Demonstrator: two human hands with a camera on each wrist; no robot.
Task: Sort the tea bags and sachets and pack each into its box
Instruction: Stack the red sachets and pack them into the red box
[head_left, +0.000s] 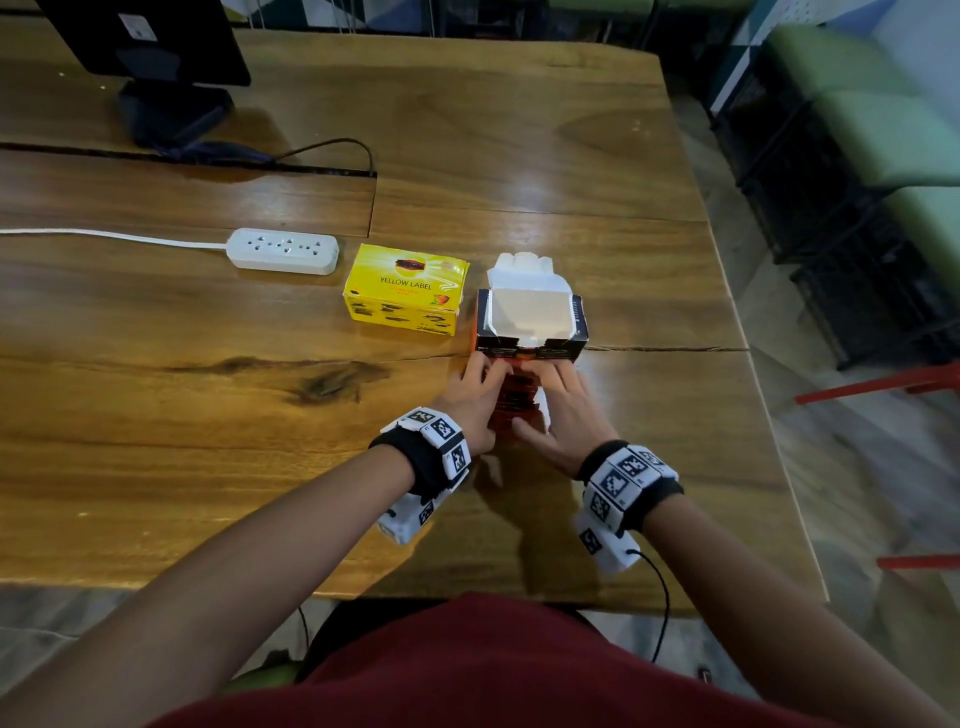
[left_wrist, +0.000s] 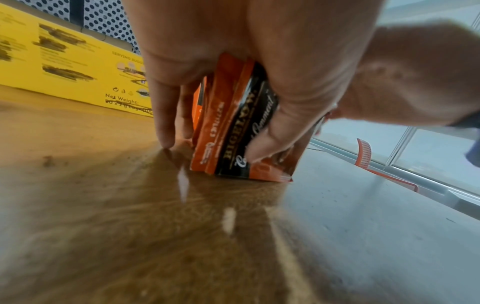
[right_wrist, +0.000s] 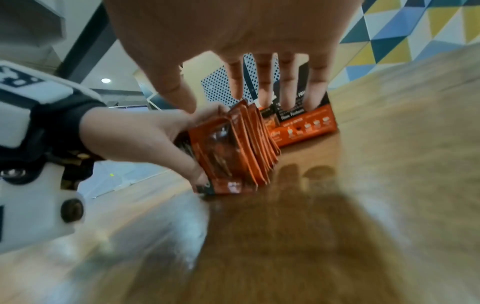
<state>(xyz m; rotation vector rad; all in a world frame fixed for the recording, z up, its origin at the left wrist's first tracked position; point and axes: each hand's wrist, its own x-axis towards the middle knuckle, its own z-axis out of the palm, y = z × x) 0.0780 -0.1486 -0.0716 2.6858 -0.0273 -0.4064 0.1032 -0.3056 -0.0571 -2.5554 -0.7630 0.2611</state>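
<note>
A stack of orange sachets (head_left: 517, 397) stands on edge on the wooden table, just in front of the open orange-and-black box (head_left: 532, 325), whose white lid flap is raised. My left hand (head_left: 467, 395) grips the stack from the left, with fingers and thumb curled round the sachets (left_wrist: 233, 133). My right hand (head_left: 563, 405) lies against the stack's right side. Its fingers (right_wrist: 262, 82) reach out straight over the sachets (right_wrist: 233, 152) toward the orange box (right_wrist: 306, 125). The closed yellow tea box (head_left: 405, 291) sits left of the orange box.
A white power strip (head_left: 283, 249) with its cord lies left of the yellow box (left_wrist: 64, 61). A monitor stand (head_left: 171, 104) and a black cable are at the far left. The table's right edge (head_left: 769, 415) runs close by, with chairs beyond it.
</note>
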